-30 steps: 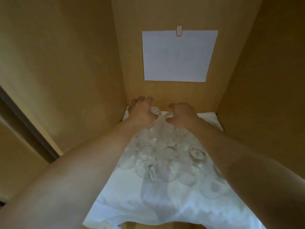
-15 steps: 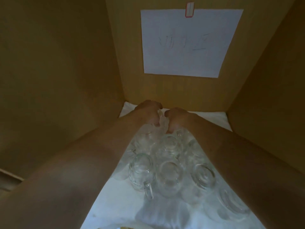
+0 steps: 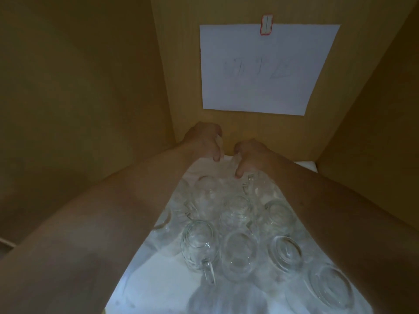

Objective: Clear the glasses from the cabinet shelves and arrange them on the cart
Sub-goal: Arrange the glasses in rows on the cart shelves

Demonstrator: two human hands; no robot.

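Because these clear, thick-walled glass mugs with handles [image 3: 229,225] are heavy, slick and breakable, I would take each round its body. They crowd the white cloth-lined shelf [image 3: 158,268] at lower centre. My left hand [image 3: 204,141] and right hand [image 3: 251,155] curl at the back row; whether they actually grip glass I cannot tell.

Clear glass mugs with handles [image 3: 235,225] stand crowded together in rows on the white cloth-lined shelf [image 3: 158,275] inside the wooden cabinet [image 3: 90,87]. The nearest left mug [image 3: 199,245] turns its handle toward the front. Rims touch neighbours.
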